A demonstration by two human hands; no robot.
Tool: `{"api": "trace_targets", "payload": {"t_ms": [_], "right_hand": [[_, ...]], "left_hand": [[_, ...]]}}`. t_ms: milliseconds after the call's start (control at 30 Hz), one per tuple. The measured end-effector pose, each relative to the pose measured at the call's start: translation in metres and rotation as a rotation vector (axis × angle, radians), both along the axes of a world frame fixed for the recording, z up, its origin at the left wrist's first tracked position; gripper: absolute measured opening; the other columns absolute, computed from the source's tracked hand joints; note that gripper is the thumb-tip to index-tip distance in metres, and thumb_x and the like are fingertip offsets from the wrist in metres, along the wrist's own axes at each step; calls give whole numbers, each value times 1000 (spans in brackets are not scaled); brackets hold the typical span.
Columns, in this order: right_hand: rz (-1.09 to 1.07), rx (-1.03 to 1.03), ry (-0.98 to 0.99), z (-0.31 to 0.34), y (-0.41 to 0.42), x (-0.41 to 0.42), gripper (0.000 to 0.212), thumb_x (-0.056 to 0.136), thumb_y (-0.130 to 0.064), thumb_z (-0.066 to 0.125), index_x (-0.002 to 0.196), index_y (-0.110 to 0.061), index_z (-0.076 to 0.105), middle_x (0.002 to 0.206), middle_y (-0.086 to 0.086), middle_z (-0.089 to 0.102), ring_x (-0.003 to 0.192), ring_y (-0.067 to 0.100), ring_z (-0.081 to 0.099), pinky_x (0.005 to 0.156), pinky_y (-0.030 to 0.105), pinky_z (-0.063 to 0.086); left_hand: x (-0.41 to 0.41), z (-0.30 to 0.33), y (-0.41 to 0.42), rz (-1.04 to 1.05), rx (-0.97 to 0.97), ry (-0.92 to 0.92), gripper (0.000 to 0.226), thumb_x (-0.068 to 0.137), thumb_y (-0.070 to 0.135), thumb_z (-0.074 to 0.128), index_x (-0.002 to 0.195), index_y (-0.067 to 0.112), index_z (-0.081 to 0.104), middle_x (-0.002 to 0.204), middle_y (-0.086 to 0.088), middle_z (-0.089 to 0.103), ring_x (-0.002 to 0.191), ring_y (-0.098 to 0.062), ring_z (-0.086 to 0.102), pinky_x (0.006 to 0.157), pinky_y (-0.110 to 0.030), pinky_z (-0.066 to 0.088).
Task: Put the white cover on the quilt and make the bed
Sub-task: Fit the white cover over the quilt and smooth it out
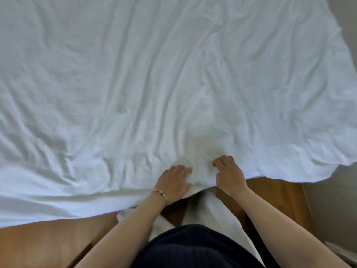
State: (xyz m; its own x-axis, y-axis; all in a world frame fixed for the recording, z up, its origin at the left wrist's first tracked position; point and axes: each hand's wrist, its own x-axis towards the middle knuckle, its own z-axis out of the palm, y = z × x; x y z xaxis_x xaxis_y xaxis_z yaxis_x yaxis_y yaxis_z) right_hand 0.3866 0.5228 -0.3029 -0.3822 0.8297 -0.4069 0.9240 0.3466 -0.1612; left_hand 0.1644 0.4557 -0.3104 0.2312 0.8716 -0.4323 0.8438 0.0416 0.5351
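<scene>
At near bed edge: white cover (154, 78) spread across bed, wrinkled. Left hand (173, 182) pinches hem, thumb beneath; right hand (229, 176) grips hem, fingers curled. Advice: pull evenly toward body, keep hem straight, then smooth creases outward.

Plain white cover (154, 84), brown floor (48, 242)

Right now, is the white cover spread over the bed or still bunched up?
Spread but wrinkled: the white cover fills the view, its near edge draped over the wooden floor.
</scene>
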Motion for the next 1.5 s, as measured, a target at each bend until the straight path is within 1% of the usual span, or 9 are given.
{"api": "trace_targets", "payload": {"t_ms": [100, 167, 233, 333, 533, 733, 867, 1233, 1500], "right_hand": [[137, -101, -381, -7, 24, 75, 90, 72, -41, 71, 143, -25, 17, 144, 7, 15, 136, 41, 19, 106, 58, 21], [155, -141, -397, -15, 41, 113, 105, 52, -46, 86, 137, -23, 28, 136, 8, 29, 127, 40, 31, 93, 64, 37], [224, -77, -327, -15, 69, 124, 90, 44, -26, 93, 123, -20, 50, 117, 9, 50, 105, 38, 51, 67, 48, 52], [341, -222, -232, -11, 110, 128, 43, 87, -10, 62, 129, -18, 52, 119, 8, 54, 107, 31, 55, 72, 36, 45], [376, -498, -305, -13, 88, 162, 11, 92, -16, 51, 98, -17, 61, 101, 1, 57, 101, 24, 57, 74, 29, 34], [89, -338, 39, 0, 117, 226, 34, 98, -27, 49, 131, -22, 55, 131, -1, 52, 119, 20, 49, 92, 27, 36], [-8, -95, -6, 0, 133, 299, 41, 94, -37, 58, 133, -23, 55, 138, 2, 47, 132, 29, 40, 105, 39, 31], [-198, -252, -230, -16, 205, 522, 58, 95, -57, 47, 146, -36, 31, 158, -5, 19, 145, 28, 14, 116, 52, 17], [-345, -180, -79, -21, 259, 622, 80, 94, -57, 49, 154, -40, 0, 164, -5, -3, 149, 28, 8, 118, 46, 23]], "left_hand": [[82, -8, 24, -7, 76, 149, 74, 63, 65, 63, 120, 21, 46, 121, -3, 46, 110, -30, 45, 96, -40, 33], [123, -12, 37, 3, 77, 319, 85, 51, 54, 80, 122, 21, 47, 121, -6, 49, 107, -32, 43, 94, -46, 35], [146, -6, 60, 79, 51, 438, 72, 54, 30, 86, 118, 22, 55, 116, -3, 57, 106, -30, 43, 93, -42, 34], [156, -8, 79, 168, -96, 427, 42, 85, 11, 59, 123, 27, 56, 121, 4, 58, 118, -21, 45, 99, -29, 34], [189, 1, 64, -73, -449, 326, 29, 93, 32, 52, 122, 29, 54, 129, 5, 56, 119, -21, 54, 90, -32, 45], [220, 6, 109, -79, -333, 237, 34, 80, 46, 49, 112, 37, 54, 123, 14, 54, 118, -15, 52, 83, -28, 40], [281, 9, 144, -161, -196, 139, 60, 83, 43, 51, 140, 37, 35, 140, 10, 39, 130, -15, 37, 101, -32, 36], [521, -7, 236, -147, -92, 129, 63, 89, 63, 40, 147, 46, 20, 151, 13, 22, 138, -20, 18, 112, -36, 20], [616, -16, 286, -61, -75, 253, 68, 88, 17, 47, 149, 37, 23, 158, 5, 12, 142, -26, 13, 116, -36, 16]]}}
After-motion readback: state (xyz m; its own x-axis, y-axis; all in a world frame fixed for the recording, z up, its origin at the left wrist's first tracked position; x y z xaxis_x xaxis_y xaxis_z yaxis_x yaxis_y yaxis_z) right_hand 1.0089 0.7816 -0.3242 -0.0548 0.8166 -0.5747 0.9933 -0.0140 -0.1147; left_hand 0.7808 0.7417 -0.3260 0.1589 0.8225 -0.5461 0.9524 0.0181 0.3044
